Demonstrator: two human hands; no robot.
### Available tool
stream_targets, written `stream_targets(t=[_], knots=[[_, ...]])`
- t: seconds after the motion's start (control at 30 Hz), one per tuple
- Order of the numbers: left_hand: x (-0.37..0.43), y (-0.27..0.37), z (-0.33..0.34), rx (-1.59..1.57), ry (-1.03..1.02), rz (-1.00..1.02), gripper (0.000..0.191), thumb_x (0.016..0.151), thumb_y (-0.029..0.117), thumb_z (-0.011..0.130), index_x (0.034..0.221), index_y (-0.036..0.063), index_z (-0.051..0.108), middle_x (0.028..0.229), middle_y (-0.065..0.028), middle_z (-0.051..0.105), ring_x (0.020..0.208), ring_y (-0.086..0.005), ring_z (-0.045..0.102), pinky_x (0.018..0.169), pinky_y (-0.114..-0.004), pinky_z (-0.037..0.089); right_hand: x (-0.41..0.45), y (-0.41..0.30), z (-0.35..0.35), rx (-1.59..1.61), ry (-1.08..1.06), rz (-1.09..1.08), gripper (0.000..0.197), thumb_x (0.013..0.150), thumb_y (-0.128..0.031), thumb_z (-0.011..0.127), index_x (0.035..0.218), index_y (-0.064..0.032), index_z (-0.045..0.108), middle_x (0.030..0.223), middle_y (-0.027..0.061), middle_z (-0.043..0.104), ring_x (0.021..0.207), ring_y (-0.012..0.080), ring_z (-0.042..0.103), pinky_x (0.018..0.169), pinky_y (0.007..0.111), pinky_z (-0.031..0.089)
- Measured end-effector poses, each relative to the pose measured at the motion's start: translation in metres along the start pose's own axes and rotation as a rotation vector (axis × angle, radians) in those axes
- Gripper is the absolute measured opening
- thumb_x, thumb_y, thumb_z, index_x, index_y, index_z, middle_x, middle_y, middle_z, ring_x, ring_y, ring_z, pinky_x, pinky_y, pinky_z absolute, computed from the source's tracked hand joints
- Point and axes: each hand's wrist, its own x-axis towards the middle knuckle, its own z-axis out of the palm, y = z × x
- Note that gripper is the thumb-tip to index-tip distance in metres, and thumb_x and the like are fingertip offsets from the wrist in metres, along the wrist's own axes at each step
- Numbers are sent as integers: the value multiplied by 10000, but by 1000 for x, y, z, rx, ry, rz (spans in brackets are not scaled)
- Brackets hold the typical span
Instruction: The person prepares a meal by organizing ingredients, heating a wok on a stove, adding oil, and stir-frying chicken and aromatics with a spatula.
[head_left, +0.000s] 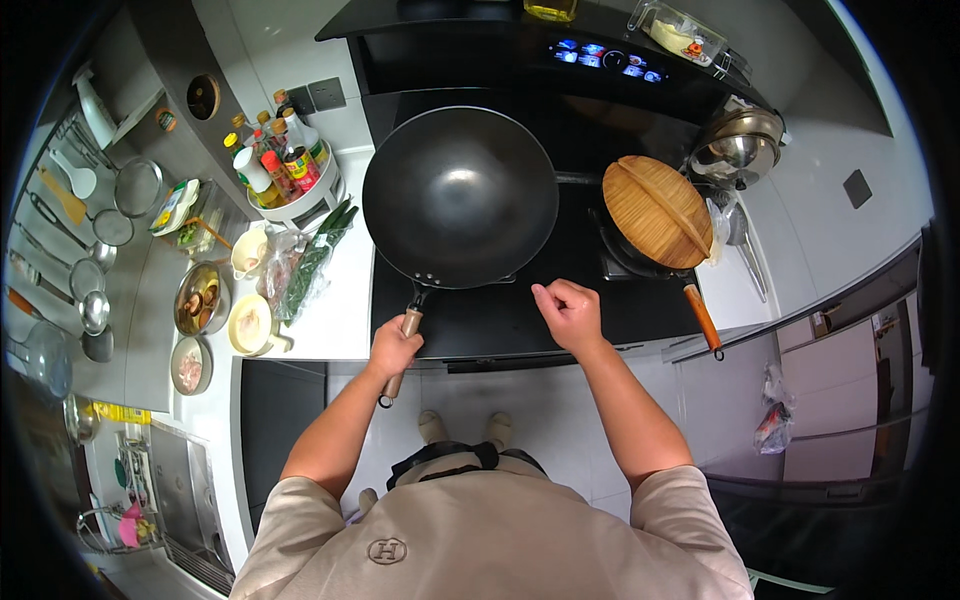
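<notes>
My left hand (394, 346) grips the wooden handle (410, 323) of a large dark wok (461, 225). The wok sits over the left part of a black glass cooktop (480, 322), and its bare inner surface shines near the middle. Past the wok's right rim, my right hand (568, 311) hovers over the cooktop's front part. Its fingers are curled in and no object shows in it. To its right, a round wooden lid (657, 211) covers a second pan, whose orange-brown handle (702, 319) juts over the front edge.
Left of the cooktop, the white counter (349, 307) bears bagged cucumbers (311, 262), a steel bowl (202, 298), a cream-coloured cup (252, 324) and a bowl of pale food (190, 366). Behind them stands a rack of sauce bottles (300, 202). A steel pot (739, 154) sits at back right.
</notes>
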Motion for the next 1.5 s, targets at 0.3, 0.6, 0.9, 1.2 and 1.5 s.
stream_targets(t=[0.3, 0.6, 0.9, 1.2, 1.5], knots=[[17, 4, -35, 77, -157, -57, 77, 758, 39, 543, 818, 29, 496, 544, -24, 479, 390, -109, 461, 362, -262, 381, 0, 1, 31, -68, -27, 35, 310, 782, -107, 645, 544, -26, 462, 492, 59, 429, 402, 189, 400, 403, 299, 314], [35, 31, -58, 33, -407, -224, 269, 867, 288, 555, 914, 29, 500, 630, -26, 514, 509, -112, 517, 463, -262, 451, 31, -3, 58, -215, -121, -27, 145, 751, -153, 669, 826, -57, 591, 817, 73, 589, 776, 233, 581, 687, 337, 462], [52, 36, -77, 51, 151, 222, 221, 899, 223, 534, 983, 26, 590, 828, 10, 584, 736, -69, 517, 701, -205, 417, 114, 57, 104, -619, -492, -101, 717, 788, -511, 572, 1354, -138, 339, 1397, 212, 259, 1318, 374, 195, 1072, 472, 163], [58, 46, -74, 114, 428, 264, 122, 838, 112, 585, 899, 11, 615, 816, -46, 614, 698, -100, 540, 640, -241, 446, 154, 87, 153, -721, -995, 45, 859, 789, -667, 426, 1431, -172, 143, 1473, 188, 62, 1365, 338, 37, 1096, 466, 31], [64, 40, -62, 115, 396, 135, 157, 843, 165, 585, 897, 20, 614, 753, -50, 618, 666, -126, 563, 650, -260, 467, 153, 113, 163, -664, -1038, -74, 871, 782, -677, 420, 1425, -146, 169, 1463, 211, 77, 1358, 361, 16, 1078, 504, 12]])
